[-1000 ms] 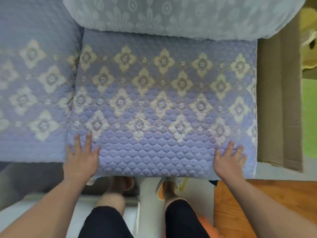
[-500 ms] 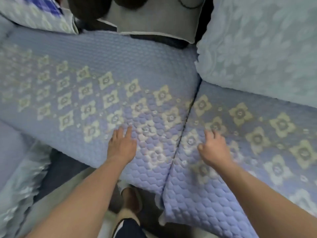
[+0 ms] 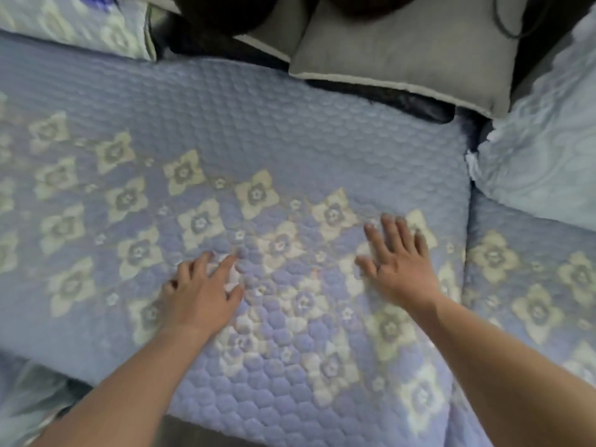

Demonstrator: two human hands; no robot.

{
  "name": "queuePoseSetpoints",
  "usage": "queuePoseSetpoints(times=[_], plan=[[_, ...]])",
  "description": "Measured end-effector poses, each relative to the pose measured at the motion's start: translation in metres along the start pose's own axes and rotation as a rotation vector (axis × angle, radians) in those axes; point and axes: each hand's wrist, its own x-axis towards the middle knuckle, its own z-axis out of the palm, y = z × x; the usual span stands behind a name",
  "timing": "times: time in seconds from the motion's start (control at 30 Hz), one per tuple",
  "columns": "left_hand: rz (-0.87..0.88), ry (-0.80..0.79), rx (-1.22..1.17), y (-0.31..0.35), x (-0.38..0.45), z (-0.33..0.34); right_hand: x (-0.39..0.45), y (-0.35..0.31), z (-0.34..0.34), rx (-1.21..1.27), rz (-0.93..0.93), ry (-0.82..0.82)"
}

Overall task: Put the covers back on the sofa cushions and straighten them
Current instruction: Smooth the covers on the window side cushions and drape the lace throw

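Here, both palms down on the quilted lavender seat cushion cover with cream flower motifs (image 3: 258,150): left hand (image 3: 200,295) at centre, fingers loosely spread. Right hand (image 3: 400,262) right of centre, fingers straight and slightly fanned. Grey square pillow (image 3: 403,50) at upper right.

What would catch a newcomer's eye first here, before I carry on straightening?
Two bare hands lie on the lilac quilted seat cushion with its cream flower pattern: the left hand mid-frame, the right hand flat near the cushion's right edge. Behind it, a plain grey pillow lies at top centre.

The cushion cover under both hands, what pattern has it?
Lavender quilted cushion cover with cream flower motifs; head view.
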Motion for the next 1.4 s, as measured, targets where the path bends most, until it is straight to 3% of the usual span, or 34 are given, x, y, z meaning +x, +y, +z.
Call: queuePoseSetpoints(times=[0.07,0.13,0.23,0.3,0.47,0.57,0.63,0.7,0.8,0.97,1.07,1.17,1.27,1.33,1.4], plan=[[0.045,-0.019,-0.027,0.004,0.017,-0.020,0.010,-0.013,-0.025,0.091,0.151,-0.014],[0.088,0.029,-0.048,0.013,0.038,-0.039,0.034,-0.044,-0.045,0.165,0.262,0.076],[0.149,0.138,-0.046,0.024,0.077,-0.052,0.078,-0.086,-0.058,0.089,0.022,0.158],[0.091,0.072,-0.094,0.015,0.100,-0.042,0.104,-0.086,-0.054,0.073,-0.097,0.184],[0.069,-0.084,-0.077,-0.010,0.116,-0.020,0.116,-0.041,-0.034,0.128,0.253,0.187],[0.080,-0.118,-0.094,0.003,0.116,-0.038,0.119,-0.070,-0.045,0.225,0.392,0.187],[0.135,-0.032,-0.109,0.001,0.121,-0.059,0.127,-0.105,-0.056,0.296,0.459,0.250],[0.229,0.067,-0.070,-0.021,0.135,-0.074,0.140,-0.153,-0.064,0.327,0.374,0.261],[0.301,0.093,-0.052,-0.065,0.162,-0.080,0.156,-0.220,-0.063,0.269,0.229,0.243],[0.218,0.185,-0.113,-0.219,0.236,-0.069,0.209,-0.350,-0.067,0.209,0.287,0.226],[0.032,0.276,-0.139,-0.344,0.281,-0.065,0.256,-0.455,-0.076,0.199,0.284,0.281],[-0.347,0.223,-0.191,-0.509,0.260,-0.032,0.261,-0.605,-0.066,0.114,0.087,0.217],[-0.585,0.153,-0.285,-0.612,0.201,0.002,0.220,-0.736,-0.049,0.004,-0.308,0.153],[-0.633,0.154,-0.336,-0.625,0.182,0.013,0.184,-0.789,-0.035,-0.053,-0.534,0.064],[-0.561,0.193,-0.365,-0.615,0.171,0.017,0.152,-0.813,-0.027,-0.098,-0.747,0.009]])
